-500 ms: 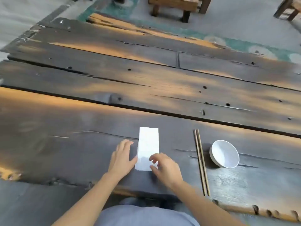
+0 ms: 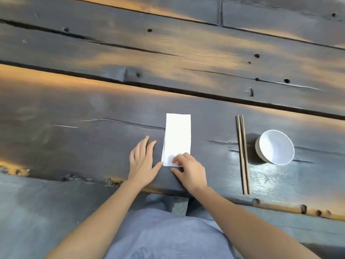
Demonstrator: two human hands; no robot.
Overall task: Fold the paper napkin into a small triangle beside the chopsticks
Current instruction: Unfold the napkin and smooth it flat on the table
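A white paper napkin (image 2: 177, 139), folded to a long rectangle, lies flat on the dark plank table (image 2: 93, 113). The right hand (image 2: 188, 171) rests on the napkin's near end, fingertips (image 2: 177, 159) pressing the paper down and thumb on the wood just below the edge; nothing is pinched. The left hand (image 2: 142, 161) lies flat and spread on the table just left of that pressing point, thumb tip at the napkin's near left corner. To the right of the pressing hand, apart from it, lie a pair of chopsticks (image 2: 242, 156); beyond them stands a white bowl (image 2: 275, 146).
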